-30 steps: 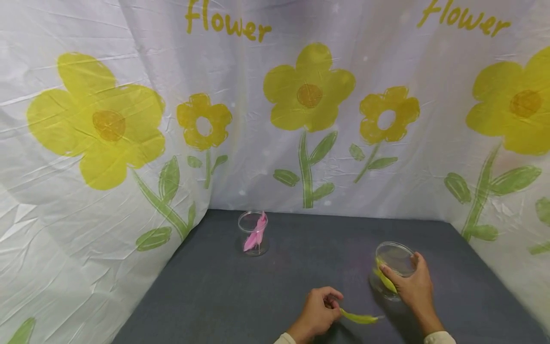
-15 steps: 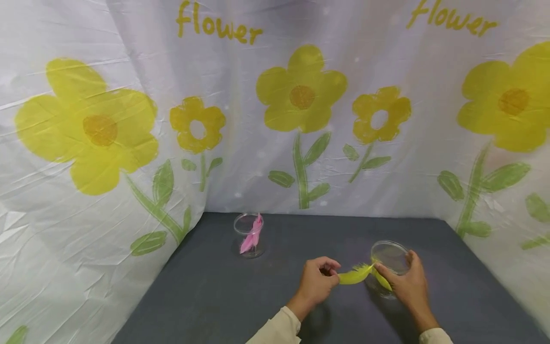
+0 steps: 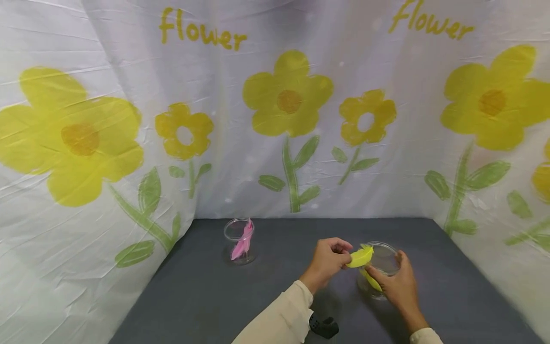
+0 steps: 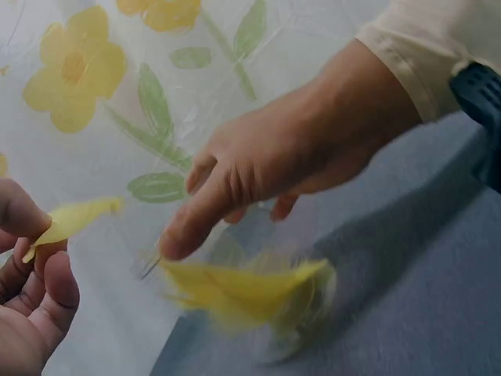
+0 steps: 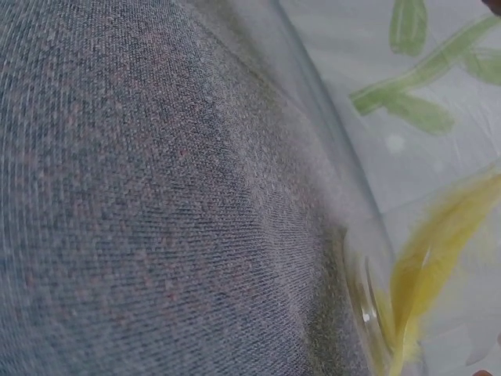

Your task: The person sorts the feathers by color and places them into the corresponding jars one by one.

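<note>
My left hand [image 3: 327, 263] pinches a yellow feather [image 3: 361, 257], whose fluffy end overlaps the near-left rim of a clear plastic jar [image 3: 384, 245]. My right hand [image 3: 400, 287] grips that jar by its side, thumb towards me. Inside it leans another yellow feather [image 3: 372, 281]. In the left wrist view, finger and thumb hold the pinched feather [image 4: 78, 218] at one end, while the jar's feather [image 4: 243, 291] looks blurred. The right wrist view has the jar's feather [image 5: 434, 254] behind the clear wall; most of the right hand is out of that frame.
A second clear jar [image 3: 232, 230] with a pink feather [image 3: 243, 242] stands towards the back left of the dark grey table [image 3: 206, 296]. A white cloth backdrop [image 3: 240, 157] printed with yellow flowers rises behind and beside it. A black wrist device [image 3: 324, 326] shows by the left sleeve.
My left hand has lifted the yellow feather from low over the table up to the jar's rim, swinging its fluffy end upward. My right hand keeps its grip on the jar. The head view has shifted right.
</note>
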{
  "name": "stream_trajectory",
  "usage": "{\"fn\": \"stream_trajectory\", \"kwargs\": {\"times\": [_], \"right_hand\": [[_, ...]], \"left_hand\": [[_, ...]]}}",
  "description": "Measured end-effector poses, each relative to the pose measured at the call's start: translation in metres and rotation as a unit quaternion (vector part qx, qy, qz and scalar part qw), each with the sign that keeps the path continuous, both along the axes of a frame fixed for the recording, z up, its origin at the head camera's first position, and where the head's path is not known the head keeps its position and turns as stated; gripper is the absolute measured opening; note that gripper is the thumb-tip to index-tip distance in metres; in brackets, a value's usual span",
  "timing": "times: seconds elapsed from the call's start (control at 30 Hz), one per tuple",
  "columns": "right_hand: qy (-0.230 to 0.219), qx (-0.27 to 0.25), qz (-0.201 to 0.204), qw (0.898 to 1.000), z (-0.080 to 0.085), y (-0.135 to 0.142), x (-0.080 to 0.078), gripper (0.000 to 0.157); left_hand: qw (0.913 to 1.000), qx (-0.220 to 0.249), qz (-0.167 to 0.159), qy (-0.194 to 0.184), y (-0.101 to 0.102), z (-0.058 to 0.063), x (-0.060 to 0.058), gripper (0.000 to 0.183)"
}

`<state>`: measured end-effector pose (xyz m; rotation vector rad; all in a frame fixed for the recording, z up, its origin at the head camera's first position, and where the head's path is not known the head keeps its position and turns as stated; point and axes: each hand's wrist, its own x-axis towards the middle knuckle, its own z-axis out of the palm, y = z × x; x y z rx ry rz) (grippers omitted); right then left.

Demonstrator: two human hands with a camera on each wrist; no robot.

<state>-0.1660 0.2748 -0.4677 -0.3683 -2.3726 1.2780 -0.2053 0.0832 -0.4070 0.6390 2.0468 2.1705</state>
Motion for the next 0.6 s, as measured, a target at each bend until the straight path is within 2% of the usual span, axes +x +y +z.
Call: {"fn": "stream_trajectory", "kwargs": {"times": [0.13,0.4,0.6], "right_hand": [[-0.018,-0.002,0.007,1.000,0.000,-0.001,0.001,0.119],[-0.019,0.003,-0.003,1.000,0.000,0.001,0.001,0.118],[-0.027,0.004,0.007,1.000,0.000,0.001,0.002,0.119]], "left_hand": [[0.9997,0.003,0.013,-0.023,0.016,0.001,-0.006,0.019],[0.9981,-0.031,0.022,-0.048,0.043,0.000,-0.015,0.013],[0.9954,-0.054,0.029,-0.073,0.058,-0.005,-0.022,0.012]]}}
